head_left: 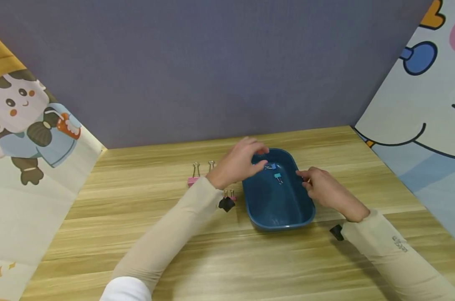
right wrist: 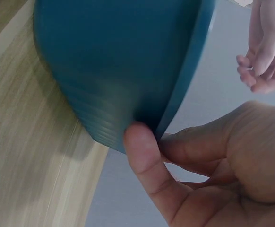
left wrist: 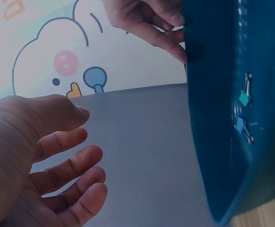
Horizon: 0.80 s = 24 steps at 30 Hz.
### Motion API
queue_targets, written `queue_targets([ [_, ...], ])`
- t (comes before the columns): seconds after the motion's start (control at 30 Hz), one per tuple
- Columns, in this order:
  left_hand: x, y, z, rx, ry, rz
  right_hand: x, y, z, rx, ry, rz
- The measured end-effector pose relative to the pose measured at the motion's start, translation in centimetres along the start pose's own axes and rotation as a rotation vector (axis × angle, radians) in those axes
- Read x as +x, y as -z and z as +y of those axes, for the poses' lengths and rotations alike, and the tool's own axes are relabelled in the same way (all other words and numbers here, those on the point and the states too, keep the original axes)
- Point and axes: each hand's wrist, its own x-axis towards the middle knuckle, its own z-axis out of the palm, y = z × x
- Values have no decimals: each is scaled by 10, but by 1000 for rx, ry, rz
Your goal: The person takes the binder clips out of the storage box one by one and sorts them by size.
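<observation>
A dark blue plastic bin [head_left: 274, 209] stands on the table, with a blue binder clip [head_left: 273, 166] and a teal binder clip [head_left: 278, 176] lying inside it. My right hand [head_left: 323, 188] pinches the bin's right rim, thumb on the outer wall in the right wrist view. Over the bin's left rim hovers my left hand [head_left: 239, 163]. Its fingers are loosely bent and hold nothing, as the left wrist view shows. Left of the bin, a pink binder clip [head_left: 192, 181] stands with its wire handles up; other clips beside it are partly hidden by my left arm.
The wood-grain table [head_left: 137, 225] ends at a grey panel [head_left: 212, 75] behind the bin. Printed cartoon panels flank it on the left [head_left: 43, 175] and right [head_left: 400, 117]. A smaller pink clip [head_left: 233, 198] lies close to the left cuff.
</observation>
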Motion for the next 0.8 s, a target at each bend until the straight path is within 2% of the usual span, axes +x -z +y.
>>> queue_targets([
  [0.4, 29, -29, 2, -73, -35, 7, 1, 2, 1, -23, 15, -9],
  [0.57, 36, -39, 3, -100, -38, -27, 0, 4, 0, -24, 16, -17],
  [0.67, 41, -46, 3, -96, -22, -50, 0, 5, 0, -25, 8, -27],
  [0.8, 49, -55, 3, -65, 33, -89, 1, 5, -1, -20, 0, -42],
])
